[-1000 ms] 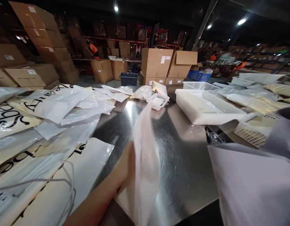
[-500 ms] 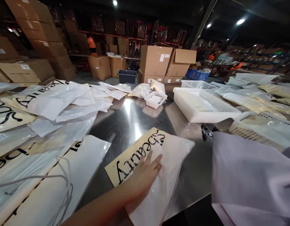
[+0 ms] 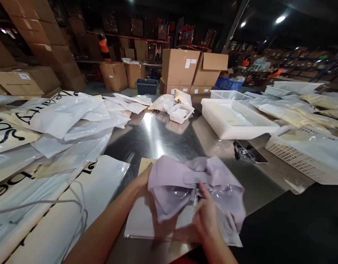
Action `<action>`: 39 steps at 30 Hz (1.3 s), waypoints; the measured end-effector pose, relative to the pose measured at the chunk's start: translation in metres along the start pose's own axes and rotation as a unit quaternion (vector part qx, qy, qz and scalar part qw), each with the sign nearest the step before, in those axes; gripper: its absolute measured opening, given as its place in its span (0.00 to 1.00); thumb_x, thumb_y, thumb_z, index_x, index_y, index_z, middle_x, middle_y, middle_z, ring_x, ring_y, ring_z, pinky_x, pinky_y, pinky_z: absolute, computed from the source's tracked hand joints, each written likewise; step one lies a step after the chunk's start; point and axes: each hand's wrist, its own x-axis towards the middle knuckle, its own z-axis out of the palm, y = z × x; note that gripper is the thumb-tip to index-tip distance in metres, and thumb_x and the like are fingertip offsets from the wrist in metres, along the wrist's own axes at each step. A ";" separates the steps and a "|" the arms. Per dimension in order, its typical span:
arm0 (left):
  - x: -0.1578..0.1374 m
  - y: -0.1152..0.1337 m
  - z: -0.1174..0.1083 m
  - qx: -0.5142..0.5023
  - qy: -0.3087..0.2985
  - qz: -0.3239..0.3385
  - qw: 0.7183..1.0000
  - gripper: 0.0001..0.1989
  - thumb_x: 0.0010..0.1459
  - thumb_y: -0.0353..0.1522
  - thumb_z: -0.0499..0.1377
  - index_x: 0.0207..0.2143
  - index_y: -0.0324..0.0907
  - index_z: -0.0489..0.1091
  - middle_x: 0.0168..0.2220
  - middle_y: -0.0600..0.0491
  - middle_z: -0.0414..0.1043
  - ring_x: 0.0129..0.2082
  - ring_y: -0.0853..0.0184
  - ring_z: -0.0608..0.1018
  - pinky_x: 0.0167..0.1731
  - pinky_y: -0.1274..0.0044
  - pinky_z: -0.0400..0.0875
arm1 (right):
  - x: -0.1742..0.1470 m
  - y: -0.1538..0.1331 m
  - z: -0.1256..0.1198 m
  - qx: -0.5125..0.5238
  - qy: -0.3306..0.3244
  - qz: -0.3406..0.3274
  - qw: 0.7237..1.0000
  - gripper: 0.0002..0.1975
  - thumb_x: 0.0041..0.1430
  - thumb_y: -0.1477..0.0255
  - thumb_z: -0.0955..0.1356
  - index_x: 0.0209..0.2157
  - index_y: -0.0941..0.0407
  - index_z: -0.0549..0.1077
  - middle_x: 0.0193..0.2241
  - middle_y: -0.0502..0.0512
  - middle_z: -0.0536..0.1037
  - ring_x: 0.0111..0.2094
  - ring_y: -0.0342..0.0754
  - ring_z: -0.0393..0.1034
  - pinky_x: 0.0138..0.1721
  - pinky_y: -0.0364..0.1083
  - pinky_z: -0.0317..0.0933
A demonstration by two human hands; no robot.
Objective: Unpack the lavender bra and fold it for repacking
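Crowding lilac garment (image 3: 182, 179): printed bags (image 3: 48, 117), white tray (image 3: 234, 121)

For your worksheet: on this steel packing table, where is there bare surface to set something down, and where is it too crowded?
Bare steel table lies in the middle, bordered by the printed bags on the left, the small basket behind, the white tray on the right and the lilac garment in both hands in front. A smaller patch lies beside the phone. The left side and far right are crowded.
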 end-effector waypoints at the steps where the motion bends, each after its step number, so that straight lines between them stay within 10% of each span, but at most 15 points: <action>1: 0.009 -0.003 -0.011 -0.003 0.034 -0.003 0.999 0.09 0.49 0.36 0.62 0.25 0.38 0.71 0.25 0.51 0.74 0.27 0.64 0.76 0.27 0.73 0.72 | -0.005 0.009 0.001 0.021 0.004 0.042 0.999 0.29 0.49 0.46 0.68 0.37 0.58 0.78 0.36 0.61 0.81 0.41 0.61 0.76 0.39 0.54 0.72; 4: 0.023 0.001 -0.038 0.017 0.160 0.018 0.987 0.06 0.50 0.31 0.53 0.22 0.41 0.66 0.28 0.51 0.74 0.28 0.65 0.76 0.30 0.72 0.73 | -0.020 0.013 -0.026 -0.063 -0.032 0.066 0.995 0.28 0.46 0.52 0.74 0.46 0.55 0.77 0.46 0.58 0.79 0.46 0.58 0.74 0.41 0.49 0.71; 7: 0.013 0.026 -0.046 0.047 0.246 0.084 0.964 0.07 0.50 0.29 0.51 0.25 0.42 0.68 0.33 0.51 0.74 0.36 0.63 0.77 0.41 0.69 0.73 | -0.033 -0.013 -0.063 -0.320 -0.136 -0.023 0.937 0.21 0.53 0.51 0.71 0.34 0.55 0.80 0.35 0.55 0.80 0.36 0.53 0.74 0.32 0.43 0.67; 12: -0.026 0.062 -0.010 0.254 0.035 0.271 0.928 0.15 0.56 0.30 0.57 0.46 0.44 0.73 0.50 0.49 0.74 0.53 0.59 0.72 0.56 0.67 0.65 | -0.038 -0.060 -0.077 -0.557 -0.072 -0.244 0.791 0.31 0.64 0.53 0.63 0.13 0.57 0.63 0.12 0.49 0.62 0.16 0.41 0.57 0.19 0.41 0.50; 16: -0.036 0.057 0.017 0.434 -0.092 0.227 0.867 0.24 0.59 0.28 0.56 0.59 0.37 0.64 0.55 0.41 0.70 0.56 0.52 0.69 0.55 0.62 0.66 | -0.007 -0.058 -0.049 -0.548 -0.065 -0.417 0.722 0.17 0.61 0.61 0.68 0.45 0.58 0.76 0.41 0.61 0.78 0.41 0.54 0.74 0.41 0.47 0.68; 19: -0.035 0.055 0.013 0.460 -0.091 0.195 0.862 0.23 0.60 0.23 0.50 0.57 0.37 0.67 0.46 0.42 0.74 0.49 0.53 0.74 0.46 0.65 0.70 | 0.023 -0.042 -0.031 -0.591 -0.170 -0.410 0.674 0.20 0.58 0.69 0.69 0.52 0.58 0.74 0.51 0.65 0.75 0.52 0.62 0.69 0.53 0.59 0.64; 21: -0.034 0.060 0.002 0.462 -0.090 0.183 0.863 0.24 0.59 0.21 0.49 0.56 0.39 0.68 0.44 0.44 0.75 0.46 0.55 0.75 0.44 0.68 0.70 | 0.035 -0.034 -0.029 -0.555 -0.207 -0.384 0.708 0.11 0.61 0.72 0.65 0.42 0.54 0.78 0.43 0.61 0.79 0.48 0.59 0.72 0.51 0.58 0.65; 23: -0.035 0.068 -0.010 0.459 -0.103 0.178 0.865 0.23 0.58 0.21 0.50 0.53 0.42 0.71 0.42 0.46 0.75 0.44 0.58 0.76 0.43 0.71 0.69 | 0.042 -0.032 -0.037 -0.450 -0.156 -0.369 0.798 0.10 0.64 0.69 0.63 0.36 0.53 0.77 0.40 0.59 0.79 0.44 0.55 0.74 0.47 0.54 0.67; 25: -0.036 0.074 -0.021 0.465 -0.113 0.174 0.861 0.20 0.56 0.21 0.50 0.45 0.43 0.74 0.40 0.49 0.75 0.42 0.60 0.76 0.41 0.73 0.67 | 0.049 -0.037 -0.056 -0.305 0.000 -0.336 0.891 0.10 0.63 0.62 0.65 0.36 0.54 0.73 0.37 0.57 0.78 0.41 0.54 0.75 0.43 0.52 0.69; 27: -0.036 0.078 -0.029 0.478 -0.109 0.167 0.855 0.16 0.56 0.21 0.50 0.37 0.42 0.76 0.37 0.49 0.74 0.40 0.61 0.75 0.39 0.73 0.66 | 0.057 -0.047 -0.079 -0.161 0.197 -0.274 0.928 0.13 0.57 0.58 0.67 0.37 0.53 0.69 0.34 0.56 0.76 0.37 0.54 0.75 0.41 0.54 0.71; 30: -0.035 0.079 -0.036 0.480 -0.089 0.143 0.861 0.12 0.54 0.22 0.50 0.32 0.41 0.72 0.37 0.50 0.72 0.36 0.62 0.75 0.34 0.74 0.63 | 0.065 -0.063 -0.108 -0.052 0.385 -0.215 0.896 0.22 0.47 0.61 0.69 0.43 0.52 0.61 0.44 0.61 0.73 0.46 0.60 0.72 0.49 0.64 0.67; 33: -0.037 0.083 -0.041 0.481 -0.070 0.103 0.868 0.08 0.55 0.25 0.51 0.31 0.43 0.67 0.34 0.53 0.71 0.31 0.64 0.73 0.29 0.74 0.58 | 0.054 -0.067 -0.118 -0.110 0.459 -0.302 0.829 0.34 0.42 0.66 0.72 0.51 0.52 0.57 0.58 0.68 0.63 0.57 0.61 0.63 0.59 0.63 0.59; 35: -0.040 0.088 -0.045 0.492 -0.061 0.078 0.865 0.05 0.57 0.27 0.51 0.32 0.44 0.65 0.31 0.54 0.71 0.29 0.63 0.73 0.27 0.74 0.54 | 0.044 -0.062 -0.112 -0.221 0.387 -0.409 0.796 0.35 0.44 0.67 0.73 0.54 0.54 0.58 0.58 0.69 0.63 0.57 0.62 0.63 0.57 0.62 0.60; 39: -0.049 0.101 -0.054 0.521 -0.030 0.040 0.852 0.04 0.59 0.29 0.49 0.33 0.46 0.61 0.30 0.54 0.71 0.31 0.60 0.74 0.26 0.74 0.51 | 0.045 -0.043 -0.084 -0.513 0.037 -0.470 0.718 0.38 0.54 0.65 0.68 0.64 0.58 0.54 0.61 0.69 0.61 0.63 0.66 0.53 0.60 0.65 0.53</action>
